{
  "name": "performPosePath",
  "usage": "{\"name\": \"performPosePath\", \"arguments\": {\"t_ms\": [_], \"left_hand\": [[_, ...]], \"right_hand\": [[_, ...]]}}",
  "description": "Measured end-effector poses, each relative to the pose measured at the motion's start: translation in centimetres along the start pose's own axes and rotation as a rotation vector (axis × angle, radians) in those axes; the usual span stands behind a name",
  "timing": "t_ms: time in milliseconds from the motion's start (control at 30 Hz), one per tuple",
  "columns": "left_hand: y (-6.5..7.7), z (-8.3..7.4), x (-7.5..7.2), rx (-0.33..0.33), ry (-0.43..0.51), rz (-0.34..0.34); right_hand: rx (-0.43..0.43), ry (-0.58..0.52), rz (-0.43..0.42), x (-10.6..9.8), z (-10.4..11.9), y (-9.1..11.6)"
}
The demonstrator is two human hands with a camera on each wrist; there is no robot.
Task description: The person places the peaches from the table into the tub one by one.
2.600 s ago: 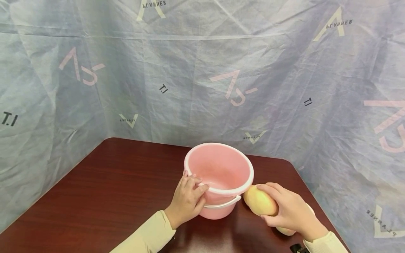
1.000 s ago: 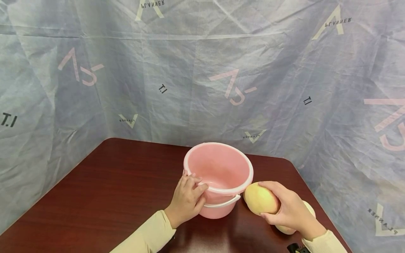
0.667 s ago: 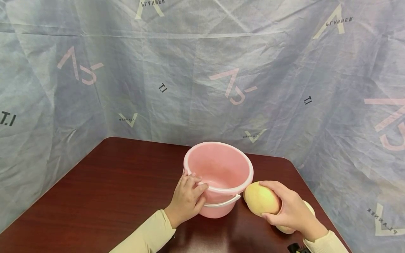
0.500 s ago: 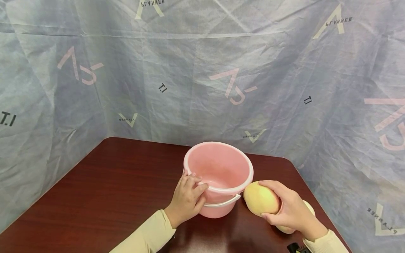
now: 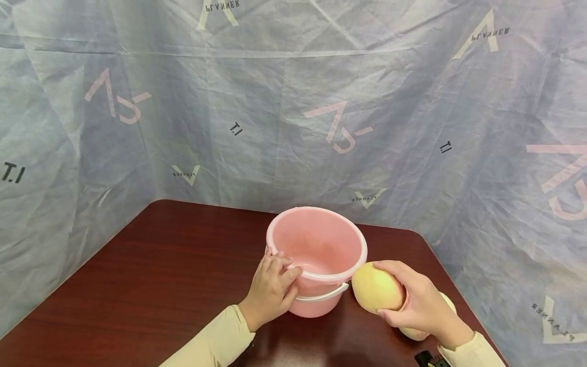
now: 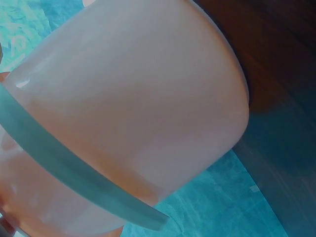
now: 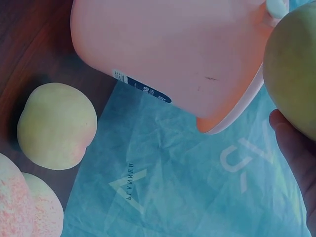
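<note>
A pink bucket [image 5: 316, 232] with a pale rim and a white handle [image 5: 323, 295] stands upright on the table. My left hand [image 5: 272, 288] grips its near left rim, fingers over the edge and thumb toward the outside. My right hand [image 5: 419, 300] holds a yellow peach [image 5: 377, 288] between thumb and fingers. That peach is level with the bucket's upper side, right at the rim's right edge in the head view. In the right wrist view the held peach [image 7: 294, 71] appears at the right, with fingers [image 7: 296, 148] under it. The bucket's visible inside holds nothing.
More peaches lie on the table right of the bucket: a pale one [image 7: 57, 126] and pinkish ones [image 7: 12, 197] at the corner. In the head view my right hand partly hides a peach [image 5: 415, 334]. Behind the dark red table [image 5: 183, 255] hangs a grey printed cloth [image 5: 275, 102].
In my right hand the peach has turned and risen slightly beside the bucket since the oldest frame, with the fingers shifted on it. The left hand and the bucket stay in place.
</note>
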State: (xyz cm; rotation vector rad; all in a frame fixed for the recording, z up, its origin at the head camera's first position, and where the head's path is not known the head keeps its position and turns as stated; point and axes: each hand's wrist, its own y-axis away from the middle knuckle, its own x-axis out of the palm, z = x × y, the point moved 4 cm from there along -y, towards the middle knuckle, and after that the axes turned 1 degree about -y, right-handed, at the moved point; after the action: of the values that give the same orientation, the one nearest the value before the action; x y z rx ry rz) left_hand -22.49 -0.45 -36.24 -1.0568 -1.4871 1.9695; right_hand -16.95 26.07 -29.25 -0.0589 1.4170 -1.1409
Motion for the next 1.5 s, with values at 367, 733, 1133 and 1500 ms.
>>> {"name": "performPosePath", "arguments": {"t_ms": [367,733,1133,1500], "left_hand": [[0.0,-0.1,-0.1,-0.003,-0.010,-0.006],[-0.1,-0.1,-0.3,-0.004,-0.003,-0.017],[-0.4,0.1,-0.4,0.004,0.011,-0.026],[-0.5,0.1,-0.5,0.004,0.005,-0.025]], "right_hand": [[-0.081,-0.038,-0.014,-0.1,0.7,-1.5],[-0.061,-0.036,0.012,-0.1,1.0,-1.8],[-0.065,-0.038,0.003,-0.5,1.4,-2.2],[-0.103,-0.039,-0.021,-0.2,1.2,-2.8]]}}
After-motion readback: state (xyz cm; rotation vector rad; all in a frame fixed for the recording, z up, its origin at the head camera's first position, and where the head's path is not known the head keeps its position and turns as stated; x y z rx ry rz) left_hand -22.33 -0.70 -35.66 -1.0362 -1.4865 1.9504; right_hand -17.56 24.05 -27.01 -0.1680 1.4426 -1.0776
